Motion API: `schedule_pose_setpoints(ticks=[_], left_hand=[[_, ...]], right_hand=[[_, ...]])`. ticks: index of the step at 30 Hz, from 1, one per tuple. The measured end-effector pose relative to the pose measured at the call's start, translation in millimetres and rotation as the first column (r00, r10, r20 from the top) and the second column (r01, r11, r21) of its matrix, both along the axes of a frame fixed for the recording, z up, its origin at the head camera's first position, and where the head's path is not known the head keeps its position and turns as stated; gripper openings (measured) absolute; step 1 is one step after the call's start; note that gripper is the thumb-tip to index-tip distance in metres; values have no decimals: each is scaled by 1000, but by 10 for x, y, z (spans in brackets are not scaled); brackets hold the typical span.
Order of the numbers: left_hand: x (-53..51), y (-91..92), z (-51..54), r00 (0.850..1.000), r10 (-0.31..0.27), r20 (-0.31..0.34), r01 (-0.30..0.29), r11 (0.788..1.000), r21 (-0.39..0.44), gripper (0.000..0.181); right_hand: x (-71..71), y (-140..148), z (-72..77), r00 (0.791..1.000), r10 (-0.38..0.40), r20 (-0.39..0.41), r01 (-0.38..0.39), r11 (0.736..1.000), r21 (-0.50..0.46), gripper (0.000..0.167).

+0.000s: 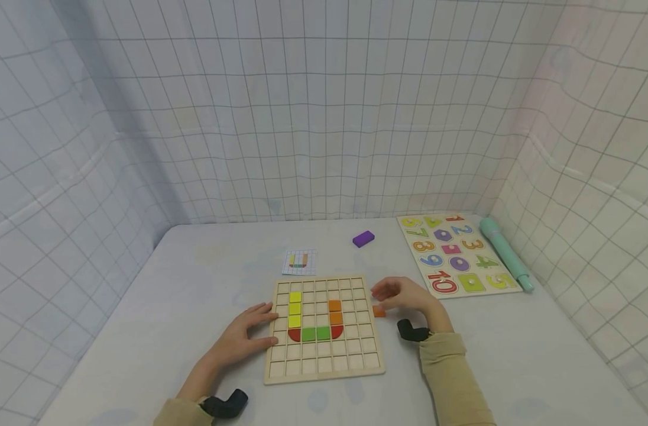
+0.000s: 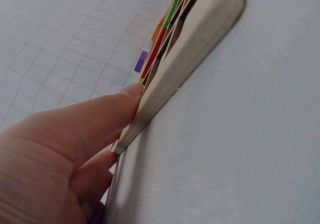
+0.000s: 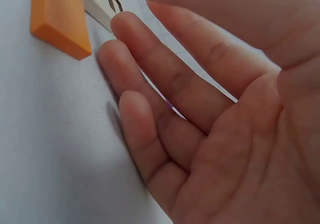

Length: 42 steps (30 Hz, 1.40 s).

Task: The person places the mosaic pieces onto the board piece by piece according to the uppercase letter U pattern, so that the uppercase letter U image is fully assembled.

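A wooden grid board lies on the table with a U of coloured tiles in its cells: yellow tiles on the left, orange tiles on the right, green tiles and two rounded red pieces along the bottom. My left hand rests against the board's left edge, thumb and fingertips touching the rim. To the board's right, my right hand hovers low with loosely bent fingers. Beside it a loose orange block lies on the table; whether the thumb touches it is unclear.
Behind the board lies a small card with a U pattern printed on it. A purple block sits farther back. At the right are a number puzzle board and a mint-green stick. Gridded cloth walls enclose the table.
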<state>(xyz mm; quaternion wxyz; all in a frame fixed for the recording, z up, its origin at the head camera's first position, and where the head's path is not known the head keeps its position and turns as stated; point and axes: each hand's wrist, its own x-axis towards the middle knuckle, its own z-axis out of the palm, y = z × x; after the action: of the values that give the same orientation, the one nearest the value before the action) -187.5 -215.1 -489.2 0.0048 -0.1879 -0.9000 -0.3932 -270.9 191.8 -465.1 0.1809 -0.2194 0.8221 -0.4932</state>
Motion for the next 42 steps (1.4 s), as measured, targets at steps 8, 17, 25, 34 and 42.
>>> schedule_pose_setpoints(ticks=[8, 17, 25, 34, 42], left_hand=[[7, 5, 11, 1000, -4, -2, 4, 1000, 8, 53], [6, 4, 3, 1000, -4, -13, 4, 1000, 7, 53], [-1, 0, -7, 1000, -10, -25, 10, 1000, 1, 53], [1, -2, -3, 1000, -12, -27, 12, 1000, 5, 52], [-1, -4, -7, 1000, -4, -20, 4, 1000, 0, 53]], right_hand=[[-16, 34, -55, 999, 37, -7, -37, 999, -12, 41], [2, 18, -61, 1000, 12, -17, -11, 999, 34, 43], [21, -15, -38, 999, -11, -52, 15, 996, 91, 36], [-6, -39, -43, 997, -43, -61, 48, 995, 92, 31], [16, -48, -20, 995, -69, -65, 77, 989, 125, 31]])
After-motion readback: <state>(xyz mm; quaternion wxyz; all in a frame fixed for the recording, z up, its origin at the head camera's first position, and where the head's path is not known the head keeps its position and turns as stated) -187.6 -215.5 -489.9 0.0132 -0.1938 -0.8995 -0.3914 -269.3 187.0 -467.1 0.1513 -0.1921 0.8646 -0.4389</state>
